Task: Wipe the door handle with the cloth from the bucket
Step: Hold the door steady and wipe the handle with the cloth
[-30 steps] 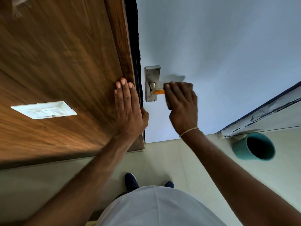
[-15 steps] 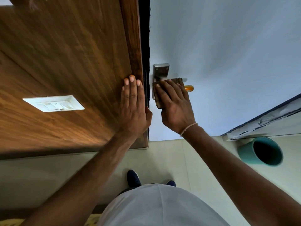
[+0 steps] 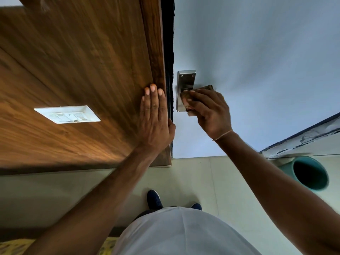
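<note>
A steel door handle plate [image 3: 185, 78] is fixed to the pale blue-white door [image 3: 257, 61] near its left edge. My right hand [image 3: 209, 111] is shut on a brown cloth [image 3: 207, 88] and presses it over the lever, which is hidden under the hand and cloth. My left hand [image 3: 155, 116] lies flat, fingers together, on the wooden frame [image 3: 154, 43] just left of the dark door gap. A teal bucket [image 3: 311, 173] stands on the floor at the lower right, its inside dark.
A white switch plate [image 3: 67, 114] sits on the wood-panelled wall at the left. My dark blue shoes [image 3: 154, 199] stand on the pale tiled floor [image 3: 198, 181] below the door. A worn door sill edge [image 3: 303, 138] runs at the right.
My right hand with the cloth slid along the lever toward the plate, then shifted slightly right and down, now covering the orange tip. The left hand stayed on the frame.
</note>
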The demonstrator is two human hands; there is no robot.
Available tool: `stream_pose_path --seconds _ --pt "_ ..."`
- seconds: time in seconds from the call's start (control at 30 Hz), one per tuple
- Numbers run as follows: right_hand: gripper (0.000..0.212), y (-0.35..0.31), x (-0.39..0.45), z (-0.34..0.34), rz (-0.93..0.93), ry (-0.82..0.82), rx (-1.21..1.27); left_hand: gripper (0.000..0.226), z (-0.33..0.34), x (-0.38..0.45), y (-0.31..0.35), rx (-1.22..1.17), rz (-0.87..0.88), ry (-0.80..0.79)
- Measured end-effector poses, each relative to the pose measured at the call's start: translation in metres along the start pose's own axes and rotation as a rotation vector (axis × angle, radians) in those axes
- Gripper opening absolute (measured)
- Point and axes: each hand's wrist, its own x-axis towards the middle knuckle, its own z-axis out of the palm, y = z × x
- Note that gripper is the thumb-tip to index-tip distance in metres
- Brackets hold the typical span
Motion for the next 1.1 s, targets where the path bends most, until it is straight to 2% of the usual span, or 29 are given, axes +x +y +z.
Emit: stream_pose_path --seconds 0.13,0.4,0.5,0.63,0.83,0.9,1.0,1.1 --pt "0.008 0.014 -0.009 -0.010 0.058 0.062 -0.002 0.111 0.001 0.000 0.002 0.002 -0.019 0.002" --pt "0.012 -0.014 0.009 0.010 -0.018 -0.007 0.049 0.112 -0.001 0.002 0.013 0.027 -0.076 -0.053" --pt "0.012 0.005 0.001 -0.001 -0.022 -0.008 0.025 0.110 -0.002 0.002 0.016 0.009 -0.095 -0.039" --pt "0.018 0.034 -0.014 -0.023 0.066 0.028 0.012 0.110 -0.004 0.002 0.018 0.006 -0.104 -0.039" --pt "0.003 -0.014 0.011 0.011 0.026 -0.041 0.073 0.111 -0.005 0.003 0.019 -0.036 -0.110 -0.043" --pt "0.006 -0.020 0.015 0.015 0.033 -0.077 0.126 0.109 -0.005 0.003 0.018 -0.049 -0.107 -0.030" --pt "0.010 0.003 0.007 0.002 0.036 -0.086 0.133 0.110 -0.007 0.003 0.018 -0.065 -0.113 -0.044" --pt "0.009 0.041 -0.013 -0.021 0.176 -0.046 0.109 0.110 -0.009 0.003 0.023 -0.101 -0.130 -0.058"
